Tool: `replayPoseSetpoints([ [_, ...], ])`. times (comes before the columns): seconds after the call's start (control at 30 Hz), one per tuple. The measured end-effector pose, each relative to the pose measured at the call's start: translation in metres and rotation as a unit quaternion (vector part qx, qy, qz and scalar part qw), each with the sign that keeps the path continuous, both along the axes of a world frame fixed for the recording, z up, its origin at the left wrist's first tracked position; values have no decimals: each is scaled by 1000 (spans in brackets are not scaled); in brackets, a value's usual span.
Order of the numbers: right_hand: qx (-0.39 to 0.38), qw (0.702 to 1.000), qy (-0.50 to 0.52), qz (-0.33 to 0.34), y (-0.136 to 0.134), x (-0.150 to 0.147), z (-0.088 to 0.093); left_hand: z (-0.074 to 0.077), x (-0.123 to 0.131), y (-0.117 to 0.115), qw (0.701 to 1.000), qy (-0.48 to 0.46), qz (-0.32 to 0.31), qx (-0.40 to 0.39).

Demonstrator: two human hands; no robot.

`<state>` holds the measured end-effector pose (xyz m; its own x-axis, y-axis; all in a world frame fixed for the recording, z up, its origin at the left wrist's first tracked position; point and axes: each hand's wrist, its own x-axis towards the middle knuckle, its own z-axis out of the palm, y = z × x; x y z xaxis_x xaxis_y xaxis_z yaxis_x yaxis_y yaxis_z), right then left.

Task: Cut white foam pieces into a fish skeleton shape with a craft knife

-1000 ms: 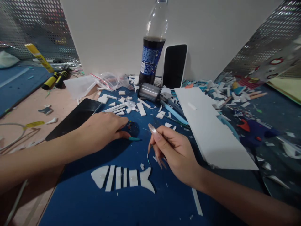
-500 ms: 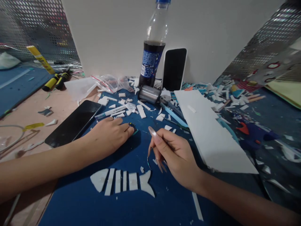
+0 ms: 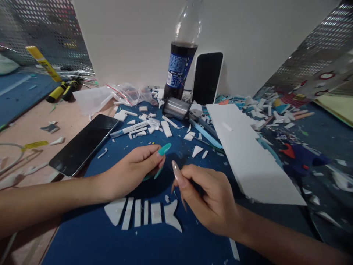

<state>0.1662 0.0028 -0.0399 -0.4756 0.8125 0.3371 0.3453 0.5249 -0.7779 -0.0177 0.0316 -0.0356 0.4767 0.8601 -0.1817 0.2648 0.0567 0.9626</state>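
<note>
My left hand (image 3: 138,167), with long teal nails, has its thumb pressed against curled fingers over the blue mat; anything between them is too small to make out. Close to its right, my right hand (image 3: 205,195) is pinched, thumb on forefinger, and what it grips is hidden. A gap separates the two hands. Below them lies a row of white foam pieces shaped like a fish: a pointed head (image 3: 114,211), several upright strips (image 3: 138,213) and a forked tail (image 3: 172,216). A tiny white scrap (image 3: 167,198) sits just above the tail.
A dark phone (image 3: 84,144) lies at left. Behind stand a cola bottle (image 3: 180,66) and an upright phone (image 3: 207,78), with a wire spool (image 3: 176,108) in front. A white foam sheet (image 3: 248,154) lies at right. Foam scraps, a marker (image 3: 134,128) and yellow-black pliers (image 3: 64,91) lie around.
My left hand has lifted off the mat and turned, so its thumb and teal nails now show. My right hand has moved slightly down. The view has shifted a little.
</note>
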Motion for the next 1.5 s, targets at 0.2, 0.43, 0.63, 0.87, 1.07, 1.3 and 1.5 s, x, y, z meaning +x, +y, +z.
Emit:
replayPoseSetpoints([
  [0.2, -37, 999, -1, 23, 0, -1, -1, 0, 1, -4, 999, -13, 8, -29],
  [0.43, -51, 998, 6, 31, 2, -2, 1, 1, 1, -3, 999, -12, 2, -43],
  [0.63, -59, 998, 0, 29, 1, -3, 0, 1, 1, -4, 999, -14, 1, -33],
  [0.87, -47, 999, -10, 25, 1, -3, -1, 0, 0, -5, 999, -11, 0, -31],
  [1.07, -41, 999, -11, 32, 1, -2, 0, 0, 0, -5, 999, -17, 1, -31],
  [1.3, -42, 998, -15, 34, 2, -2, -2, 0, 0, -5, 999, -14, 0, -35],
  [1.5, -39, 999, -16, 28, 1, -2, -2, -2, 1, -5, 999, -22, 2, -40],
])
